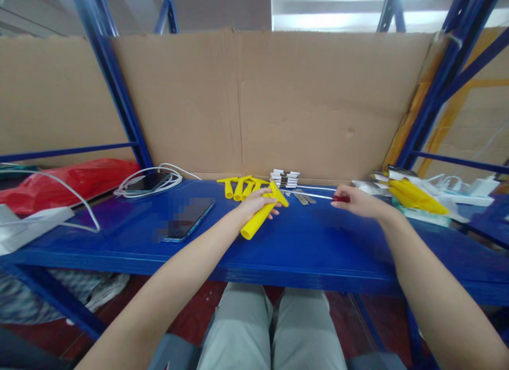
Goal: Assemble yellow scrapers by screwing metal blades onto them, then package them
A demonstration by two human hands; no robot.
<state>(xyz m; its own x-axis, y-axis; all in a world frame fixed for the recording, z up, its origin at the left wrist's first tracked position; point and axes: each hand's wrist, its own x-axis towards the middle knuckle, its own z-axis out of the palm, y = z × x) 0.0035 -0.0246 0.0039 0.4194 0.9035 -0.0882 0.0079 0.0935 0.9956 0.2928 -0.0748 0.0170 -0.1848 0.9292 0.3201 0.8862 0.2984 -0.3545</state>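
While a tall sheet of cardboard (310, 99) closes off the back, the blue tabletop (330, 245) stretches before the seated person, right across their knees. Over at its left end I see a red plastic bag (79, 183) slumped by the post, and nearer the middle a phone (191, 220) lies flat. The person's left hand (257, 202) is curled around a yellow T-shaped handle (255, 224), held just above the table's middle, its tubular end slanting toward the person and its crossbar away. From the other side, the right hand (360, 201) pinches the red grip of a screwdriver (341, 199), its shaft aimed at that crossbar; whether the tip touches, I can't tell. More yellow pieces (239, 192) sit in a row behind the left hand, next to a stack of small white bundles (284, 178), with slim metal strips (305, 199) in front.
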